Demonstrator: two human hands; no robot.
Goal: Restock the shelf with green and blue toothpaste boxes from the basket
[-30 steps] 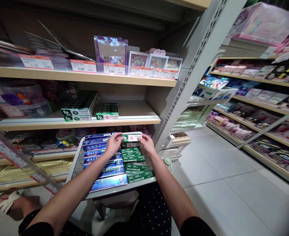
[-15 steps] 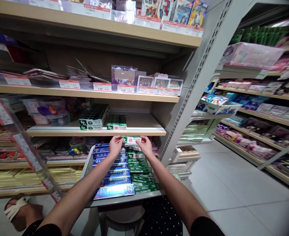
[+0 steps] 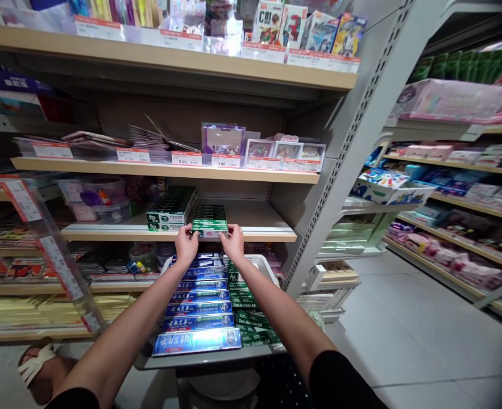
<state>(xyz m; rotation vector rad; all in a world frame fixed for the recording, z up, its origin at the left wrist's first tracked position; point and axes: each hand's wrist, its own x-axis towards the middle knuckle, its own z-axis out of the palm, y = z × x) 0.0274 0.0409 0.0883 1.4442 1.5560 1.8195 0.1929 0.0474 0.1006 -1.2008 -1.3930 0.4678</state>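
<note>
Carton [image 3: 210, 231] in green and white is pinched at both ends — the left hand [image 3: 186, 247] on its left end, the right hand [image 3: 232, 243] on its right, thumbs and fingers closed on it. It is at the front edge of the shelf [image 3: 263, 236], well short of the right corner; whether it rests there I cannot tell. Right behind it, a row of green cartons [image 3: 210, 212] runs back from that edge, with a taller stack [image 3: 171, 207] just to the left. Clear tubs [image 3: 106, 199] stand farther left. Below is a gray basket [image 3: 270, 268]: blue boxes [image 3: 197, 342] along its left side, green boxes [image 3: 251, 321] along its right — some askew toward the near right corner.
</note>
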